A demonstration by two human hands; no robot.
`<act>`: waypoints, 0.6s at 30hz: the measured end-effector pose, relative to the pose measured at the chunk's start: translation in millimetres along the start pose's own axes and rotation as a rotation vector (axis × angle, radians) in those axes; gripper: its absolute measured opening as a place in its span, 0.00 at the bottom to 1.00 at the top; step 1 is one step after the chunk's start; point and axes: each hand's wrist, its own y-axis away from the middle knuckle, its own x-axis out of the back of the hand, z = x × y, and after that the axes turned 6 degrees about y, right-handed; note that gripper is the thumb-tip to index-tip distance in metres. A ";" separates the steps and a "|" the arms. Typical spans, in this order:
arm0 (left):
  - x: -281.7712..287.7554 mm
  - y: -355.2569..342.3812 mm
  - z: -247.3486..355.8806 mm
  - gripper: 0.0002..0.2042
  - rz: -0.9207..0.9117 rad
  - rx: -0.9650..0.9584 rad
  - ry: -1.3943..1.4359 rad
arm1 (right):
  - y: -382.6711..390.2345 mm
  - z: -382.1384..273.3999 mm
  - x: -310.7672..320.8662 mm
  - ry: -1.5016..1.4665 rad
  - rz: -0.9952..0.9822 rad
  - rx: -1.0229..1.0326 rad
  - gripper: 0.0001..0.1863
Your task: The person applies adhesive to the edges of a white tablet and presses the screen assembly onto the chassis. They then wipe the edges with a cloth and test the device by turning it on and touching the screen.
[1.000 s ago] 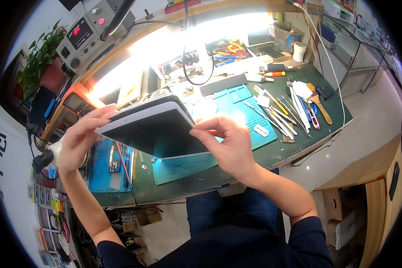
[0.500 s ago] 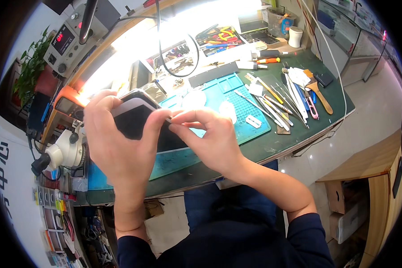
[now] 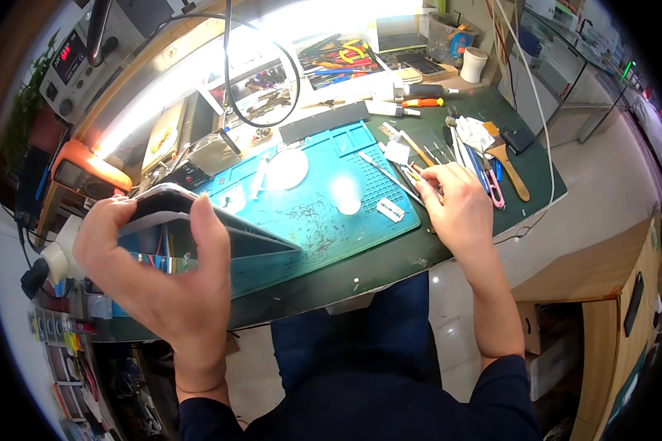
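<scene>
The left hand [image 3: 158, 272] has its thumb and fingers clamped on the upper end of a tablet [image 3: 248, 244], the thumb on the near side and the fingers curled round the far side. The tablet thus lies directly within that grip and reaches to the right from it, tilted, its far right corner low over a teal repair mat [image 3: 309, 214]. Whether that corner touches the mat cannot be told. The right hand [image 3: 460, 206], well apart from the tablet, is down among slim tools at the mat's right edge, its fingers bent close together; whether this grip has closed on one of them cannot be told.

Just left of the right fingertips, a slim rod-like tool [image 3: 390, 176] lies slantwise across the mat's edge, and a razor blade [image 3: 390, 210] lies flat on the mat. Between the two hands, farther back, are a white disc [image 3: 287, 170] and a white syringe [image 3: 259, 176].

Right of the right hand, a pink-handled tool [image 3: 497, 192] and a wooden-handled brush [image 3: 515, 173] lie on the dark green desk [image 3: 390, 257]. Beyond the mat are an orange-handled screwdriver [image 3: 422, 103] and a tray of pliers [image 3: 342, 62]. An orange multimeter [image 3: 92, 167] sits behind the left hand.
</scene>
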 end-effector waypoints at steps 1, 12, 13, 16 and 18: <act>1.3 -0.4 1.0 0.25 -0.013 -0.012 -0.024 | -1.5 1.1 1.7 0.030 -0.004 0.028 0.06; 4.9 4.7 1.7 0.22 0.001 -0.048 -0.030 | -70.2 10.7 -22.6 0.132 -0.036 0.193 0.14; 3.0 4.8 0.5 0.22 0.005 -0.052 -0.028 | -71.6 3.8 -23.2 0.150 0.042 0.256 0.14; -4.4 1.0 2.5 0.17 0.019 -0.034 -0.023 | -75.8 -0.4 -28.2 0.161 -0.187 0.317 0.14; -7.2 -0.7 -0.6 0.17 0.017 -0.040 -0.014 | -68.1 2.7 -43.1 0.234 -0.119 0.369 0.13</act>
